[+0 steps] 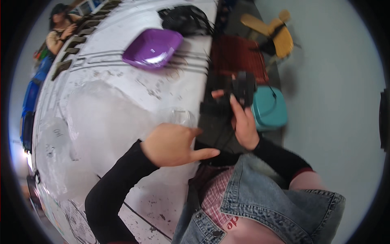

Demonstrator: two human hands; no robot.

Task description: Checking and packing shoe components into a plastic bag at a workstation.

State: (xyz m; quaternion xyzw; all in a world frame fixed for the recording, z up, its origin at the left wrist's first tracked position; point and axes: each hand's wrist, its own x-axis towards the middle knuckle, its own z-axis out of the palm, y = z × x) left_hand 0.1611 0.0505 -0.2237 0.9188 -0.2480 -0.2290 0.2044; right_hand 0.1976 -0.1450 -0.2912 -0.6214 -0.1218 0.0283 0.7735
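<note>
My left hand [172,144] is above the table's right edge, its thumb and a finger stretched out and apart, with nothing seen between them. Just beyond it lies a clear plastic piece [183,117], perhaps a cup or wrapper; the blur hides its kind. Large translucent plastic bags [101,122] spread over the table on that side. My right hand [245,127] is past the table edge, fingers closed round a black boxy device [244,86] with a cable hanging near it. Motion smears the device's details.
A purple square bowl [152,48] and a crumpled black bag [187,20] rest on the white table [193,85]. Right of it stand a turquoise stool [270,107], a red-brown seat [237,59] and a wooden chair-like piece [282,40]. Another person [61,32] is at the far left.
</note>
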